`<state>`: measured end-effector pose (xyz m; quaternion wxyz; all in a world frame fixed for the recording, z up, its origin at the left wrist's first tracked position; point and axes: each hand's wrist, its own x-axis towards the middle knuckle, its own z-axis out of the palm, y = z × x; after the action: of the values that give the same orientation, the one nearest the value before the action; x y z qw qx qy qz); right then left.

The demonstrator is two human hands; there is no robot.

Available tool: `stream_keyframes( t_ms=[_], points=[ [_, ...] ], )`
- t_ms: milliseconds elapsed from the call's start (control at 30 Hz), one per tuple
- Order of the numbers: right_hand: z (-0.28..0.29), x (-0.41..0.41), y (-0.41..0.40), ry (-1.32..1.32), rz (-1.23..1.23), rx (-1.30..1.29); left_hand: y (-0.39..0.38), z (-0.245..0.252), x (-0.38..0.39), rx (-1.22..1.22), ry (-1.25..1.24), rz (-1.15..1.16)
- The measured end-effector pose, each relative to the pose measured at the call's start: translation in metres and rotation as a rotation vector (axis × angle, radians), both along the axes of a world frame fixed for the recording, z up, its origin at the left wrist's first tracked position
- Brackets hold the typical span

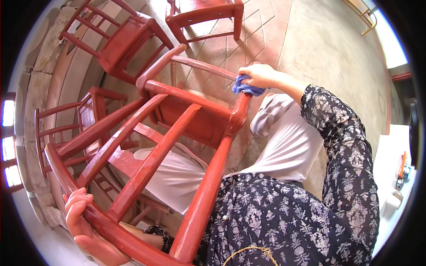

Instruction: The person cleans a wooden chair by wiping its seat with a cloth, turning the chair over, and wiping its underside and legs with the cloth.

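Observation:
A red-painted wooden chair (191, 91) is tipped over in front of me, its slatted back towards me and its legs pointing away. My left hand (90, 226) grips the curved top rail (126, 237) of the back, fingers curled over it. In my right hand (261, 75) is a bunched blue cloth (248, 87), pressed around one leg (243, 101) of this chair. Part of that leg is hidden under the cloth. A thin stretcher (204, 67) runs from there to the other leg (164, 65). My trousered legs (283, 146) show beyond and between the slats.
Similar red chairs stand around: one at upper left (128, 43), one at the top (206, 15), another at left (95, 116). Patterned floor (246, 40) spreads ahead. At right is a white surface (382, 166) with a cup (394, 199). Metal-framed furniture (364, 18) shows at upper right.

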<state>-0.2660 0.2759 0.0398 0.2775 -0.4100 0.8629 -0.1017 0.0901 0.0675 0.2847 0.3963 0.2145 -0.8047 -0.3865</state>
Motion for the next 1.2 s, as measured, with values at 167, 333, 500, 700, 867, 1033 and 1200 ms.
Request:
stream_keyframes(
  t_ms=[167, 333, 500, 700, 867, 1033, 1200],
  points=[
    [-0.007, -0.008, -0.022, 0.001, 0.150, 0.104, 0.000, 0.006, 0.000, -0.042, -0.051, -0.020],
    [-0.019, -0.008, -0.034, 0.139, 0.345, 0.012, -0.003, 0.007, 0.005, -0.102, -0.088, -0.026],
    [-0.044, -0.003, -0.092, 0.332, 0.315, -0.314, -0.001, 0.014, 0.010, -0.076, -0.155, -0.017],
    [-0.051, -0.009, -0.152, 0.260, 0.218, -0.216, 0.000, 0.014, -0.002, -0.125, -0.186, -0.038],
    [-0.031, -0.009, -0.113, 0.186, 0.332, -0.130, 0.003, 0.016, -0.001, -0.103, -0.154, 0.034],
    [-0.013, -0.024, -0.038, 0.034, 0.410, 0.050, 0.012, 0.004, -0.008, -0.089, -0.096, 0.124],
    [-0.012, -0.029, -0.032, -0.051, 0.290, 0.108, 0.011, 0.002, -0.008, -0.067, -0.091, 0.115]
  ],
)
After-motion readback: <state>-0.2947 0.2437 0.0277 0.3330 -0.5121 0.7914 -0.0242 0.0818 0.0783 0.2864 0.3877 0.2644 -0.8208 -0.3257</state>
